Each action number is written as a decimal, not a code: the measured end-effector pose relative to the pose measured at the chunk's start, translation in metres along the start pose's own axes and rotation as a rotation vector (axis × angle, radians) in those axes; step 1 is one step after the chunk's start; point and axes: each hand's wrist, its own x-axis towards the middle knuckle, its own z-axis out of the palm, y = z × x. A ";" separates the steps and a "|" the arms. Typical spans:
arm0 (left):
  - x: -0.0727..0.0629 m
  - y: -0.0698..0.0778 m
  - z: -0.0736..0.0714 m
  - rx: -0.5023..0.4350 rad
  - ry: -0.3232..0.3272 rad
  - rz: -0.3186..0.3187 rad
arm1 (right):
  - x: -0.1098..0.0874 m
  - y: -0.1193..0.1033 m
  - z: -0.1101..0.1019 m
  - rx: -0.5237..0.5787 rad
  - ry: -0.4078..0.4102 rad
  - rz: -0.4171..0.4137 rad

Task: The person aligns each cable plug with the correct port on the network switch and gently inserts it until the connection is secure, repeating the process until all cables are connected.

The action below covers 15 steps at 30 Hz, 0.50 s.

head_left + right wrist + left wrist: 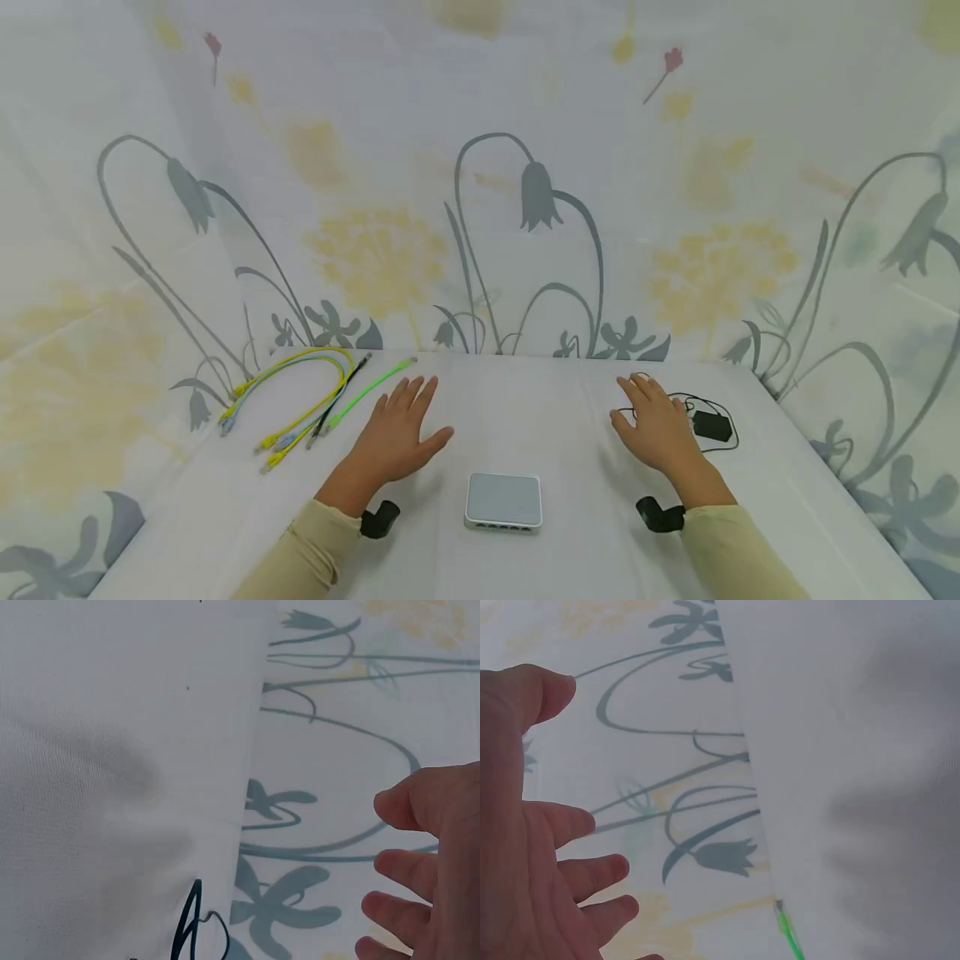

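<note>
My left hand point(399, 437) hovers over the white table with its fingers spread, holding nothing. Just beyond it lies a bright green network cable point(367, 395), whose plug end also shows in the left wrist view. My right hand point(658, 427) is likewise raised above the table, fingers apart and nothing in them. Partly hidden behind it is a black power adapter point(712, 426) with its thin black cord point(187, 922). Between the wrists, nearer to me, sits a small grey-and-white network switch point(503, 502), its row of ports facing me.
At the left of the table point(555, 417) lie several more network cables: a yellow one point(348, 360), a black one point(347, 387) and a pale blue one. A flower-printed cloth point(495, 250) hangs behind the table's back edge. Each wrist carries a black camera.
</note>
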 end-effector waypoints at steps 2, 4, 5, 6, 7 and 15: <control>-0.002 0.003 0.003 -0.027 -0.007 0.004 | -0.003 0.004 0.002 0.007 0.005 -0.002; -0.005 0.006 0.006 -0.059 -0.008 0.009 | -0.005 0.008 0.004 0.018 0.005 0.000; -0.005 0.006 0.008 -0.068 -0.011 0.013 | -0.006 0.009 0.005 0.027 0.001 0.004; -0.006 0.007 0.009 -0.082 -0.012 0.017 | -0.007 0.011 0.006 0.034 -0.004 0.009; -0.007 0.008 0.011 -0.094 -0.014 0.024 | -0.008 0.012 0.006 0.038 -0.011 0.015; -0.008 0.012 0.022 -0.164 -0.061 0.046 | -0.017 0.022 0.013 0.094 -0.058 0.049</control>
